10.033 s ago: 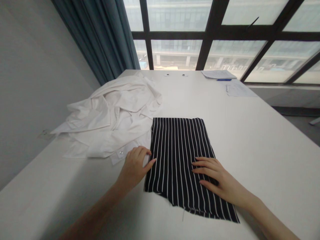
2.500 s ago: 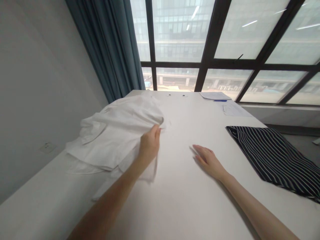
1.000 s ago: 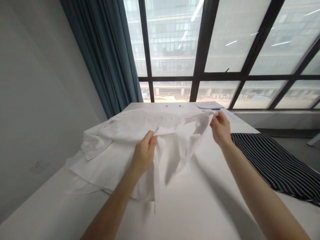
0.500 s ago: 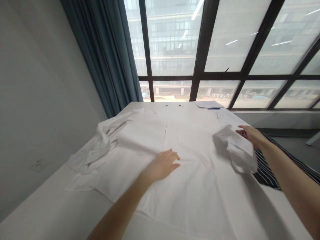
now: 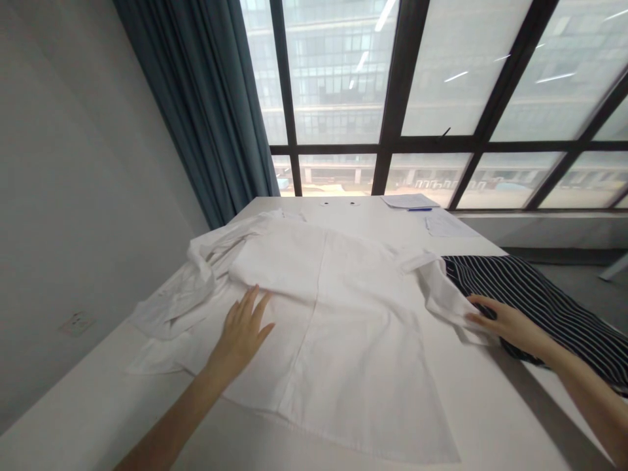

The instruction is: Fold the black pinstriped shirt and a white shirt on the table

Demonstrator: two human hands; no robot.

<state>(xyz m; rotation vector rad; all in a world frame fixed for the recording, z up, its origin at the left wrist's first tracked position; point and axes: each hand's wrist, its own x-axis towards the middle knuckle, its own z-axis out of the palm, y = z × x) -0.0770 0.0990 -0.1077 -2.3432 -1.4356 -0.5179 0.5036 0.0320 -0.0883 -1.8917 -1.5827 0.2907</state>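
Observation:
A white shirt (image 5: 343, 327) lies spread out on the white table (image 5: 510, 418), its back panel facing up. My left hand (image 5: 243, 327) rests flat on the shirt's left part with the fingers spread, holding nothing. My right hand (image 5: 507, 322) lies flat at the end of the shirt's right sleeve (image 5: 441, 294), fingers stretched out over the cloth. That sleeve overlaps the edge of a folded black garment with white stripes (image 5: 540, 307), which lies on the table's right side. The shirt's left sleeve is bunched up at the table's left edge.
Sheets of paper (image 5: 409, 201) and a blue pen (image 5: 419, 209) lie at the table's far end by the window. A dark blue curtain (image 5: 206, 111) hangs at the back left. A grey wall with a socket (image 5: 76, 322) runs along the left.
Half a second ago my left hand pressed the shirt's middle; it has slid left. My right hand has pulled the right sleeve flat and moved nearer me, beside the striped garment.

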